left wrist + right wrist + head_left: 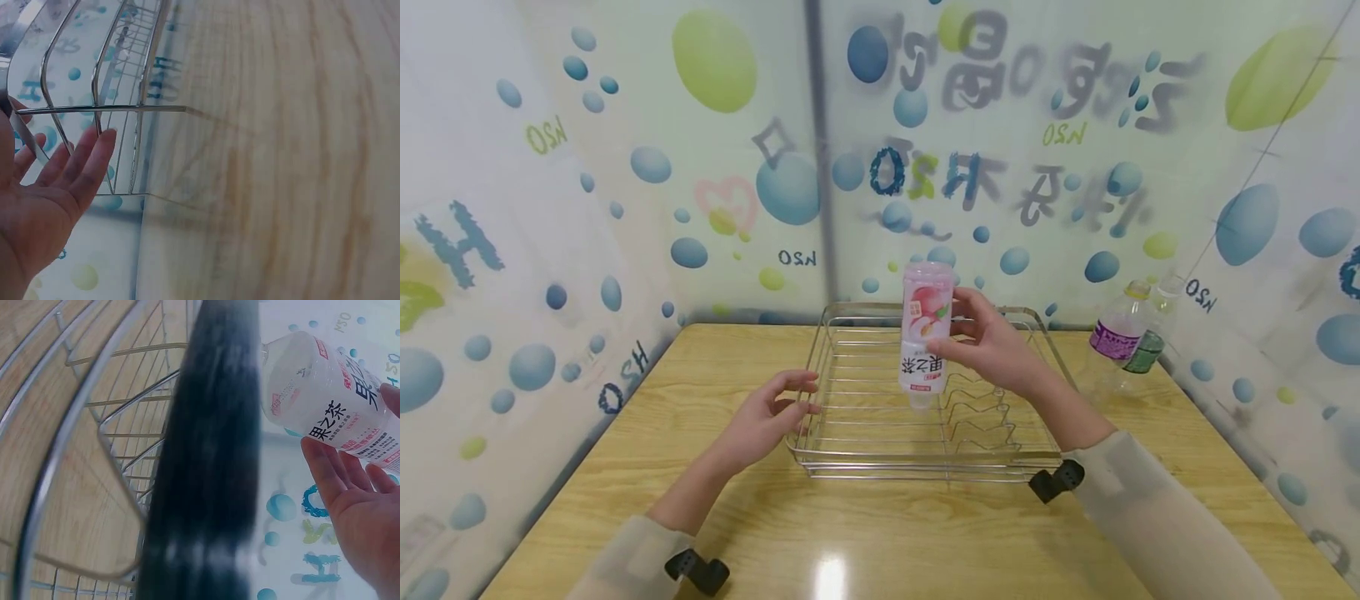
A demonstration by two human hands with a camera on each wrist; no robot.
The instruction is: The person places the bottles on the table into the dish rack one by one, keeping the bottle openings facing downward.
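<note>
Left hand (772, 412) open, fingers relaxed at the near-left rim of the wire rack (850, 454), holding nothing. Right hand (992, 342) pinching an upside-down peach bottle (926, 333) over the rack's middle, cap just above the wires. Likely risks: bottle slipping from fingertips, or tipping between wires. Farther right on the tabletop (715, 517), two more bottles (1123, 342).
</note>
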